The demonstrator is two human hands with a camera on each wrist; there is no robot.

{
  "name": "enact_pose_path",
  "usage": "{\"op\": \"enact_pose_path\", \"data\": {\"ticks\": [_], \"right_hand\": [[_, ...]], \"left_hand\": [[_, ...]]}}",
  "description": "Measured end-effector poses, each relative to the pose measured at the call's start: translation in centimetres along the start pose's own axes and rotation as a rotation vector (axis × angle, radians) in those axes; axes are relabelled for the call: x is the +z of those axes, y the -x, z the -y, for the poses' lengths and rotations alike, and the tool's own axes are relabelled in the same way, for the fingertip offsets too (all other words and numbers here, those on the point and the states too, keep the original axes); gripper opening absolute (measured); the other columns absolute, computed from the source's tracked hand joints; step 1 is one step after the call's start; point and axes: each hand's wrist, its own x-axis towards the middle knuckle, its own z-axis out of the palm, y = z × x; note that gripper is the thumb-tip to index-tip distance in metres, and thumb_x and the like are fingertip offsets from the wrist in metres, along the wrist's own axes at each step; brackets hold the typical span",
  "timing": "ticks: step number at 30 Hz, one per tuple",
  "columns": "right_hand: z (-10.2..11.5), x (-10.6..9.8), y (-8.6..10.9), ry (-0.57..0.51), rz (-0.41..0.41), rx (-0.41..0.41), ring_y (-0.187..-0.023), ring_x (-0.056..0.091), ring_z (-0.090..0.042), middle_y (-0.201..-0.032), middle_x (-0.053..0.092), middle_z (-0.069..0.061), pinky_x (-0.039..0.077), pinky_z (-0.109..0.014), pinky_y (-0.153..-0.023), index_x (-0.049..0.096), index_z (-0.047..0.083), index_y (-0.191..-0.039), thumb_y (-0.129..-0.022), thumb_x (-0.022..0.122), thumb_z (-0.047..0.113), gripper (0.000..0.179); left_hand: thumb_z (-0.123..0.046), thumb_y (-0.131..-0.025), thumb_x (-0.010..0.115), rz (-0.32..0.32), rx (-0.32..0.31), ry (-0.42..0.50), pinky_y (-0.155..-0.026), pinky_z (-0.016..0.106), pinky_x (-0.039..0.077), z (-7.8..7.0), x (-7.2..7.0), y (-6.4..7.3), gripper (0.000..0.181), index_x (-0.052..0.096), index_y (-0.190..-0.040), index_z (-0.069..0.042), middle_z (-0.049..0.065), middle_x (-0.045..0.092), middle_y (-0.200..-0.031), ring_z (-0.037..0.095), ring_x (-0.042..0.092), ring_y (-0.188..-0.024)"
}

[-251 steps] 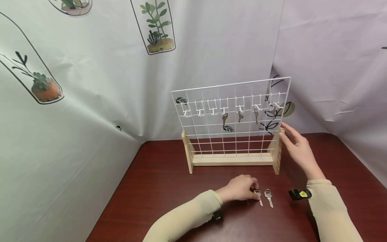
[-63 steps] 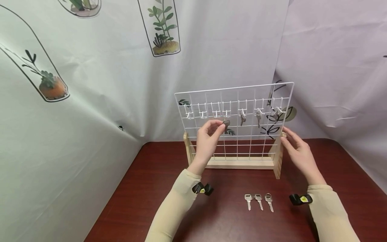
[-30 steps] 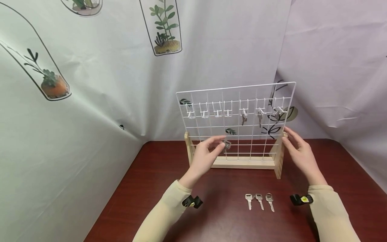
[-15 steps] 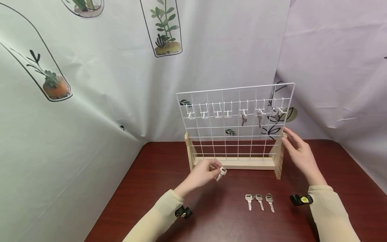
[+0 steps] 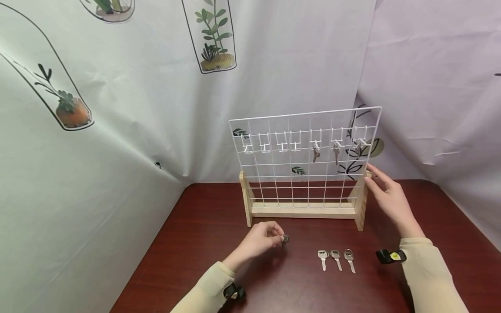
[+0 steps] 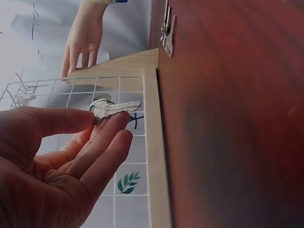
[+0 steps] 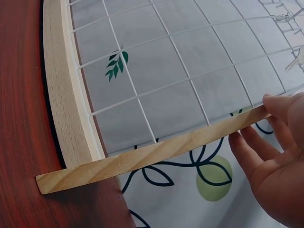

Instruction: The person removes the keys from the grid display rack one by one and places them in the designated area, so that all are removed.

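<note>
Silvery metal, the key (image 6: 122, 108) is pinched between thumb and fingers of the left hand (image 5: 258, 240), over the table (image 5: 188, 243) before the wire-grid rack (image 5: 303, 211). Holding it lightly by the bow, blade free, should suit handling here; a low, level path seems safest. Three loose keys (image 5: 335, 260) lie apart to its right, leaving a gap worth respecting. The right hand (image 5: 387, 198) clasps the wooden upright (image 5: 361, 208), probably steadying it. Most room lies leftward, the table's left edge well apart.
</note>
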Motion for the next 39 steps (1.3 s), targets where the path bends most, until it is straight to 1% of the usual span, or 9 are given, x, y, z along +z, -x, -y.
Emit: {"op": "enact_pose_path", "data": {"ticks": [3,7,11,14,21,27,33,37,39], "right_hand": [[0.2,0.0,0.1,-0.003,0.002,0.010,-0.133,0.045,-0.048,-0.150,0.045,-0.025,0.042,-0.009,-0.086,0.039,0.020,-0.156,-0.105,0.054,0.034,0.055],[0.4,-0.1,0.1,-0.007,0.002,0.022,-0.133,0.044,-0.048,-0.151,0.043,-0.024,0.043,-0.013,-0.090,0.039,0.020,-0.156,-0.105,0.054,0.035,0.055],[0.6,0.0,0.2,-0.001,0.011,0.035,-0.134,0.043,-0.048,-0.152,0.043,-0.023,0.046,-0.022,-0.097,0.038,0.020,-0.156,-0.105,0.053,0.037,0.056],[0.6,0.0,0.2,-0.001,0.018,0.037,-0.135,0.043,-0.048,-0.152,0.043,-0.023,0.048,-0.035,-0.102,0.038,0.021,-0.156,-0.105,0.054,0.037,0.056],[0.7,-0.3,0.2,0.001,0.005,0.036,-0.134,0.044,-0.047,-0.150,0.044,-0.025,0.040,-0.008,-0.087,0.040,0.022,-0.156,-0.104,0.054,0.039,0.056],[0.8,-0.1,0.2,-0.005,0.018,0.040,-0.135,0.043,-0.047,-0.150,0.044,-0.025,0.041,-0.010,-0.090,0.039,0.019,-0.156,-0.105,0.053,0.039,0.057],[0.8,-0.2,0.3,0.005,0.018,0.048,-0.134,0.044,-0.048,-0.150,0.044,-0.026,0.043,-0.016,-0.093,0.039,0.019,-0.156,-0.105,0.053,0.038,0.057],[0.8,-0.2,0.3,0.005,0.018,0.049,-0.135,0.043,-0.047,-0.150,0.044,-0.025,0.045,-0.023,-0.098,0.038,0.020,-0.156,-0.105,0.053,0.039,0.057],[0.8,-0.2,0.3,0.007,0.016,0.047,-0.135,0.044,-0.047,-0.150,0.045,-0.025,0.044,-0.021,-0.097,0.039,0.021,-0.156,-0.105,0.053,0.039,0.057]], "left_hand": [[0.001,-0.088,0.070,-0.002,-0.010,0.054,-0.060,0.026,0.056,0.4,0.5,0.4,0.003,0.067,-0.090,0.001,-0.001,0.070,-0.076,0.026,0.071,-0.069],[0.007,-0.088,0.066,-0.005,-0.012,0.102,-0.064,0.036,0.060,0.6,1.4,0.5,0.007,0.068,-0.094,0.003,0.008,0.072,-0.081,0.027,0.071,-0.072],[0.009,-0.088,0.063,0.007,-0.031,0.152,-0.065,0.031,0.060,0.7,2.5,0.6,0.015,0.070,-0.101,0.004,0.012,0.073,-0.086,0.022,0.070,-0.075],[0.007,-0.090,0.065,0.024,-0.058,0.196,-0.065,0.029,0.060,0.8,3.2,0.6,0.011,0.072,-0.097,0.002,0.010,0.073,-0.084,0.017,0.070,-0.073],[0.005,-0.089,0.067,0.061,-0.111,0.248,-0.061,0.029,0.060,0.4,4.7,-0.3,0.005,0.070,-0.088,0.001,0.008,0.073,-0.077,0.018,0.071,-0.068],[0.008,-0.088,0.066,0.069,-0.176,0.286,-0.058,0.031,0.060,0.0,5.5,-0.8,0.006,0.067,-0.085,0.003,0.009,0.070,-0.073,0.020,0.070,-0.063],[0.006,-0.088,0.065,0.114,-0.202,0.200,-0.050,0.028,0.057,0.3,5.7,-1.4,0.008,0.065,-0.082,0.001,0.005,0.064,-0.065,0.012,0.060,-0.050],[0.006,-0.089,0.062,0.133,-0.223,0.201,-0.051,0.027,0.057,0.2,5.8,-1.9,0.010,0.064,-0.081,0.000,0.006,0.065,-0.064,0.014,0.065,-0.052],[0.006,-0.089,0.061,0.136,-0.229,0.206,-0.052,0.027,0.058,0.2,5.9,-2.1,0.010,0.063,-0.081,0.001,0.008,0.066,-0.064,0.016,0.068,-0.055]]}}
